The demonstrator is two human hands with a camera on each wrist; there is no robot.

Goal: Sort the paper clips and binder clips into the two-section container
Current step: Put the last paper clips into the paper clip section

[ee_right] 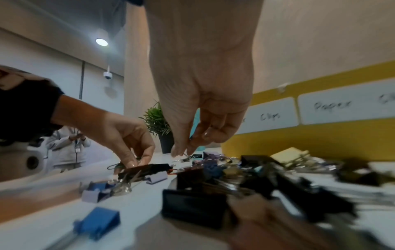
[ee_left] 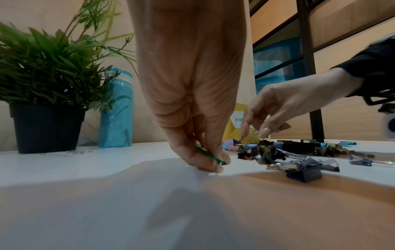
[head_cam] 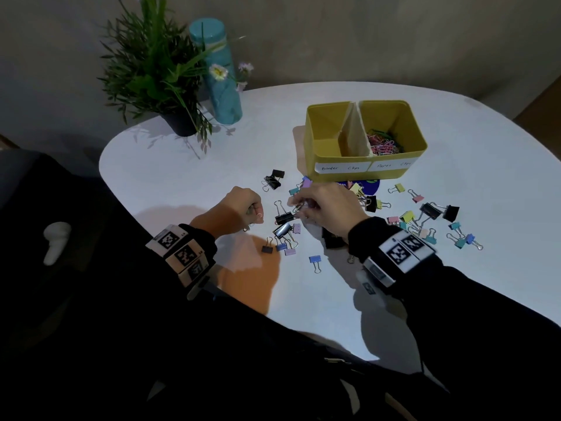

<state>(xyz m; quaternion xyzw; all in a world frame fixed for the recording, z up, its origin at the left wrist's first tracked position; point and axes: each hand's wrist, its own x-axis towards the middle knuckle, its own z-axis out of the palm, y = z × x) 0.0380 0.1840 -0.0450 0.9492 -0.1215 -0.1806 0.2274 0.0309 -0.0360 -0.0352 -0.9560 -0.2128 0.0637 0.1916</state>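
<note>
On the counter (head_cam: 455, 208) our yellow container (head_cam: 364, 173) reads "Binder Clips" left, "Paper Clips" right; paper clips (head_cam: 383, 143) fill its right section. Binder clips (head_cam: 425, 220) lie scattered near it. Our left hand (ee_left: 192, 101) pinches a green paper clip (ee_left: 210, 154); our right hand (head_cam: 331, 208) pinches a small clip.

Both arms reach in over the table in black sleeves, each wrist wearing a band with square printed markers. The left hand (head_cam: 239, 208) is lowered with its fingers (ee_left: 205, 160) curled and pinched at the tips, close to the surface. The right hand (head_cam: 324, 205) hangs knuckles up, its fingertips (ee_right: 181, 150) drawn together and pointing down in a pinch.
</note>
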